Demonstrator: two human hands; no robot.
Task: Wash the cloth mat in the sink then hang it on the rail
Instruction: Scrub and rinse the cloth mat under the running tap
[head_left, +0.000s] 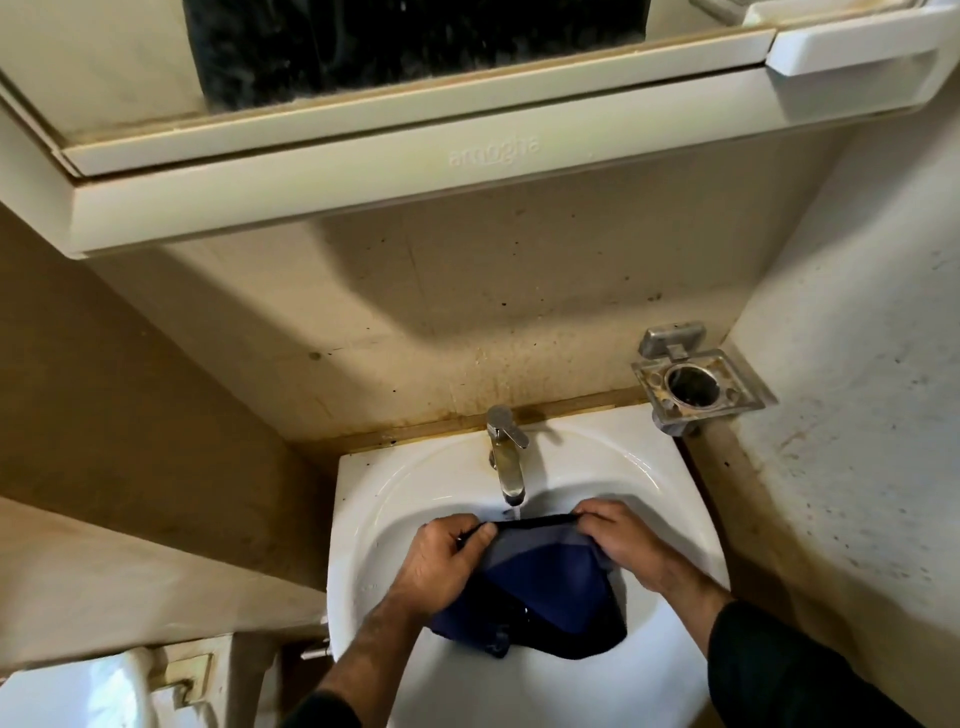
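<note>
While water ran from the tap, my left hand pinched the mat at its left edge and my right hand gripped the right, holding it in the sink. I judged overflow possible if bunched cloth blocked the drain. Raised lettering on the cabinet looked like "amogha".

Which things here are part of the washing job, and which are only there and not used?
Part of the job: cloth mat, gripped by left hand and right hand; running tap; sink.

Not used: wall holder; mirror cabinet.
</note>
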